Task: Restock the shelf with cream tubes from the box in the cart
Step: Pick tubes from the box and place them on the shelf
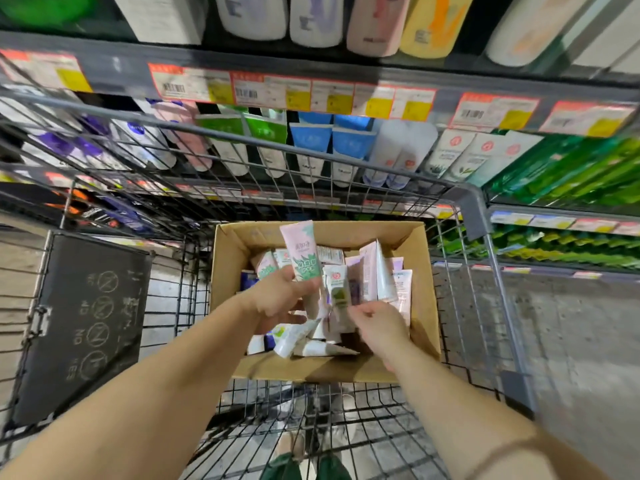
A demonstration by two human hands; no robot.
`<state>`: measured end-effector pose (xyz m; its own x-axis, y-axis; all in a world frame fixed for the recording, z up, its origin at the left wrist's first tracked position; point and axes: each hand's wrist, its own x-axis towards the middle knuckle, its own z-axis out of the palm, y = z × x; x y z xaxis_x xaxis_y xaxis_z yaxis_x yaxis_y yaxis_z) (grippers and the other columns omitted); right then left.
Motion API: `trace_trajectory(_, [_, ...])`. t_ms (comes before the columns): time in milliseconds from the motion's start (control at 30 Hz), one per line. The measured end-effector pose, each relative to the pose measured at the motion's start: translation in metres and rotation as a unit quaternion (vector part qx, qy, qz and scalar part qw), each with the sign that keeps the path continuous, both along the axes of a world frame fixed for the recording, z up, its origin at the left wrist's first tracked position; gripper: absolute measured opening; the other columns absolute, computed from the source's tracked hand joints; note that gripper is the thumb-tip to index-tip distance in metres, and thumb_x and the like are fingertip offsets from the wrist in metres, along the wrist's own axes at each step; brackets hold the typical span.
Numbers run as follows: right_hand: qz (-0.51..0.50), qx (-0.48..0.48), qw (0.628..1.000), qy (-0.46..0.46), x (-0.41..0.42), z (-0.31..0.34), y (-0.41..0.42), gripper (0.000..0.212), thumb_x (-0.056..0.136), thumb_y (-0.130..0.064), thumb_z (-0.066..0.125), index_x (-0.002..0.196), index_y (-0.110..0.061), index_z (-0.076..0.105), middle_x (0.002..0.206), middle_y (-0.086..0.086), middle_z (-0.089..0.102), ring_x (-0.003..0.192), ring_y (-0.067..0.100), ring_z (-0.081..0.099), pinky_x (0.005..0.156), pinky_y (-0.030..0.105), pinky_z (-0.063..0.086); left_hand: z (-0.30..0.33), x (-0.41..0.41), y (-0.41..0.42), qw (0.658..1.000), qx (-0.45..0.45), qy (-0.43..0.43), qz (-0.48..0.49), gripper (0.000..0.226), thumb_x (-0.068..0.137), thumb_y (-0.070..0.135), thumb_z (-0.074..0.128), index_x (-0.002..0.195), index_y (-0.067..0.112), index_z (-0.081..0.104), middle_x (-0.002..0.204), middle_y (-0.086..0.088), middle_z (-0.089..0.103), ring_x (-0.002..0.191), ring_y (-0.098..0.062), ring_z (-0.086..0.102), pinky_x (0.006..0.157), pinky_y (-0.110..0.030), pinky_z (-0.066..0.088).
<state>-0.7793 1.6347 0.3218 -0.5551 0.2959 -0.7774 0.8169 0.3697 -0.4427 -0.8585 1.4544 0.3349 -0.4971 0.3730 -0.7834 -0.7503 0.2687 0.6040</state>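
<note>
Cart, box, pink-green tube gripped above left hand

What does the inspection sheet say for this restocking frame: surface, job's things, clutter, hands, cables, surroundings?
Surface: wire cart bed carrying an open cardboard box.
Job's things: pink and green tube upright in the left hand; loose tubes piled in the box; shelf ahead stocked with tubes.
Clutter: nothing seen besides the box's mixed tubes.
Hands: left hand grips the pink and green tube; right hand is at the standing tubes, grip blurred.
Cables: nothing seen.
Surroundings: price labels on the shelf edge, grey floor, black child-seat flap in the cart.
</note>
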Motion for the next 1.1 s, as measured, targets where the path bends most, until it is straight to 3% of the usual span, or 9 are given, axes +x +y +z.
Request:
trace_trajectory(67, [-0.045, 0.151, 0.987, 0.029, 0.002, -0.007, 0.005, 0.021, 0.095, -0.033, 0.056, 0.108, -0.019, 0.063, 0.098, 0.001, 0.064, 0.082, 0.022, 0.058, 0.07, 0.029, 0.05, -0.005, 0.0, -0.007, 1.0, -0.003, -0.004, 0.015, 0.027, 0.097, 0.026, 0.058, 0.122, 0.015, 0.054, 0.109, -0.009, 0.067, 0.088, -0.026, 0.064, 0.086, -0.047, 0.054])
trace_trajectory(167, [-0.077, 0.121, 0.99, 0.009, 0.0, -0.026, 0.008, 0.037, 0.09, -0.036, 0.063, 0.119, -0.016, 0.052, 0.102, 0.002, 0.059, 0.073, 0.02, 0.057, 0.059, 0.027, 0.048, -0.009, 0.0, -0.017, 1.0, 0.015, -0.002, 0.011, 0.029, 0.095, 0.016, 0.062, 0.122, 0.022, 0.054, 0.117, -0.006, 0.066, 0.098, -0.024, 0.066, 0.079, -0.045, 0.058])
trace_trajectory(267, [-0.086, 0.137, 0.987, 0.016, -0.008, -0.041, 0.005, 0.054, 0.084, -0.037, 0.072, 0.124, -0.01, 0.047, 0.11, 0.009, 0.064, 0.088, 0.029, 0.064, 0.067, 0.032, 0.05, -0.017, 0.004, -0.023, 1.0, 0.017, 0.002, -0.007, 0.042, 0.089, -0.001, 0.066, 0.123, 0.021, 0.054, 0.115, -0.01, 0.067, 0.097, -0.024, 0.067, 0.074, -0.039, 0.057])
trace_trajectory(400, [-0.123, 0.151, 0.981, 0.025, -0.012, -0.048, 0.004, 0.053, 0.079, -0.03, 0.078, 0.118, -0.005, 0.051, 0.113, 0.015, 0.065, 0.099, 0.036, 0.063, 0.069, 0.033, 0.046, -0.022, 0.008, -0.024, 1.0, 0.0, 0.004, -0.015, 0.045, 0.086, -0.003, 0.068, 0.124, 0.016, 0.053, 0.103, -0.005, 0.069, 0.094, -0.022, 0.068, 0.074, -0.035, 0.058])
trace_trajectory(533, [-0.136, 0.126, 0.983, 0.016, -0.013, -0.045, 0.004, 0.045, 0.081, -0.025, 0.076, 0.118, -0.006, 0.059, 0.116, 0.014, 0.066, 0.099, 0.034, 0.062, 0.069, 0.028, 0.042, -0.021, 0.007, -0.025, 1.0, -0.011, -0.004, -0.008, 0.04, 0.086, 0.0, 0.069, 0.12, 0.017, 0.057, 0.099, 0.002, 0.073, 0.093, -0.017, 0.07, 0.073, -0.033, 0.057])
trace_trajectory(700, [-0.081, 0.067, 0.994, -0.003, 0.0, -0.045, 0.008, 0.03, 0.085, -0.029, 0.068, 0.112, -0.016, 0.068, 0.107, 0.005, 0.069, 0.084, 0.021, 0.058, 0.064, 0.024, 0.046, -0.021, 0.004, -0.03, 0.999, -0.046, -0.002, 0.026, 0.04, 0.087, -0.004, 0.066, 0.122, 0.014, 0.057, 0.111, -0.006, 0.071, 0.101, -0.023, 0.067, 0.078, -0.036, 0.057])
trace_trajectory(833, [-0.055, 0.015, 0.998, -0.023, 0.017, -0.052, 0.007, 0.037, 0.077, -0.026, 0.067, 0.109, -0.008, 0.071, 0.097, 0.006, 0.071, 0.089, 0.026, 0.067, 0.079, 0.043, 0.059, -0.029, 0.004, -0.039, 0.997, -0.071, -0.014, 0.034, 0.042, 0.086, -0.003, 0.066, 0.123, 0.015, 0.057, 0.11, -0.006, 0.072, 0.104, -0.026, 0.067, 0.085, -0.043, 0.056])
trace_trajectory(1000, [-0.053, -0.018, 0.998, -0.04, 0.019, -0.057, 0.0, 0.052, 0.078, -0.022, 0.075, 0.124, -0.008, 0.057, 0.11, 0.005, 0.063, 0.096, 0.023, 0.06, 0.072, 0.028, 0.05, -0.035, 0.012, -0.04, 0.996, -0.082, -0.027, 0.031, 0.041, 0.086, -0.002, 0.067, 0.122, 0.016, 0.057, 0.111, -0.005, 0.072, 0.102, -0.025, 0.068, 0.081, -0.041, 0.057])
trace_trajectory(1100, [-0.027, -0.06, 0.994, -0.086, 0.02, -0.055, -0.005, 0.066, 0.076, -0.028, 0.079, 0.131, -0.01, 0.048, 0.123, 0.006, 0.057, 0.102, 0.023, 0.055, 0.076, 0.03, 0.046, -0.037, 0.018, -0.04, 0.995, -0.087, -0.032, 0.026, 0.039, 0.087, -0.003, 0.065, 0.121, 0.016, 0.057, 0.11, -0.005, 0.071, 0.101, -0.024, 0.067, 0.08, -0.039, 0.057])
